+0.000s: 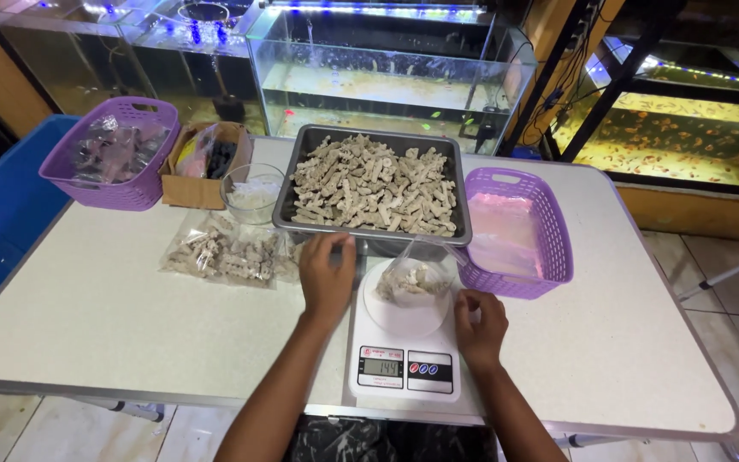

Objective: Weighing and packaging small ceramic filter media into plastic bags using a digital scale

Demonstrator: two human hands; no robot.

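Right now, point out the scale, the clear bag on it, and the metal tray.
scale (pixel 404 370): head view, on its white front panel.
clear bag (pixel 410 282): head view, on its filled middle.
metal tray (pixel 372 233): head view, on the near rim.

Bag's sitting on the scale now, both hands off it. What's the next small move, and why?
Probably the left hand should reach into the metal tray for more pieces. It already rests at the tray's near edge, the clear bag on the scale looks only partly filled, and the right hand sits beside the scale.
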